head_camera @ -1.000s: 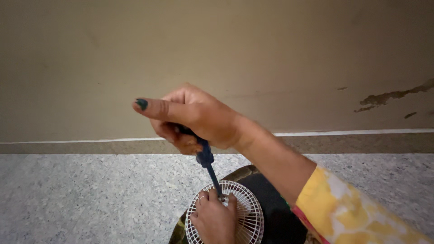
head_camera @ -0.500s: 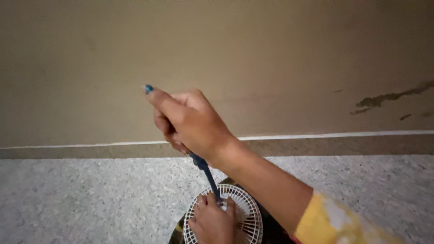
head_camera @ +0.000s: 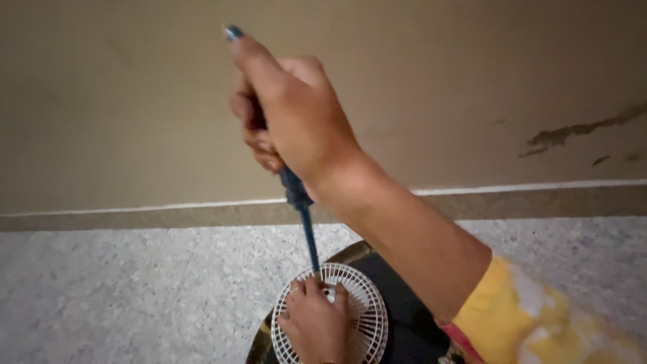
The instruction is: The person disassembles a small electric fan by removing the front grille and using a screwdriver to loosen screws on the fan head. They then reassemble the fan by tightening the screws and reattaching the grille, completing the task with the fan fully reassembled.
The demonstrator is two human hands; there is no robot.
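My right hand (head_camera: pixel 293 114) is closed around the dark blue handle of a screwdriver (head_camera: pixel 301 212), held upright with its tip down near the middle of a small white round fan grille (head_camera: pixel 367 313). My left hand (head_camera: pixel 315 322) lies on top of the grille and holds it steady, fingers beside the screwdriver tip. The grille rests on a dark rounded object (head_camera: pixel 404 303) at the bottom of the view. A yellow patterned sleeve (head_camera: pixel 539 317) covers my right forearm.
A speckled grey stone floor (head_camera: pixel 135 290) spreads below. A beige wall (head_camera: pixel 438 81) rises behind it, with a brown skirting strip (head_camera: pixel 135 216) and some chipped marks at the right.
My right hand has risen and come closer to the camera, tilting the screwdriver more upright. The left hand has stayed on the grille.
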